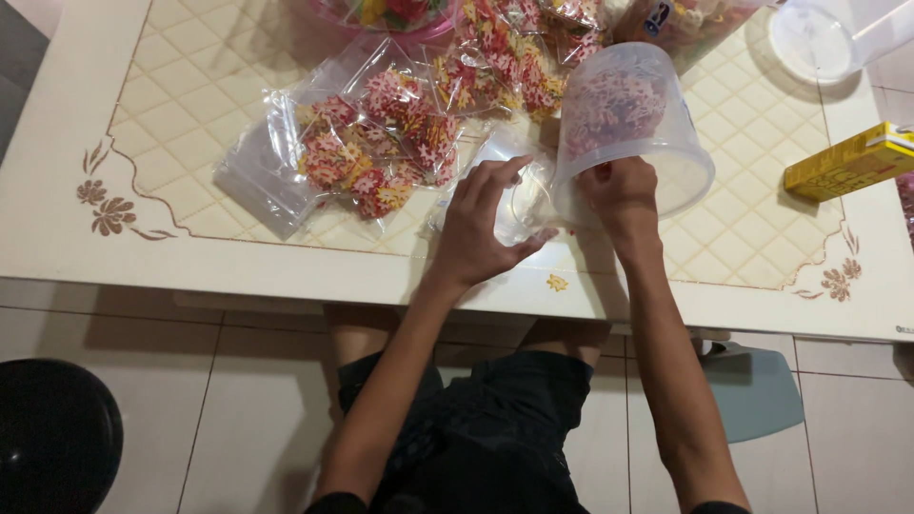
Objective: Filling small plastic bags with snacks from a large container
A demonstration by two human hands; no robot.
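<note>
My right hand [621, 195] grips a clear plastic tub [633, 124] that is tipped toward me and holds red, yellow and white snack crackers. My left hand [484, 224] holds a small clear plastic bag [522, 205] at the tub's mouth, fingers spread around the bag's opening. One loose cracker [557, 283] lies on the table's front edge, just below my hands.
Several filled clear bags of crackers [381, 143] lie in a pile at centre left on the cream tiled table [190, 238]. A yellow box [852, 162] sits at the right edge, a clear lid [809, 43] at the far right. A black stool [52, 433] stands on the floor at lower left.
</note>
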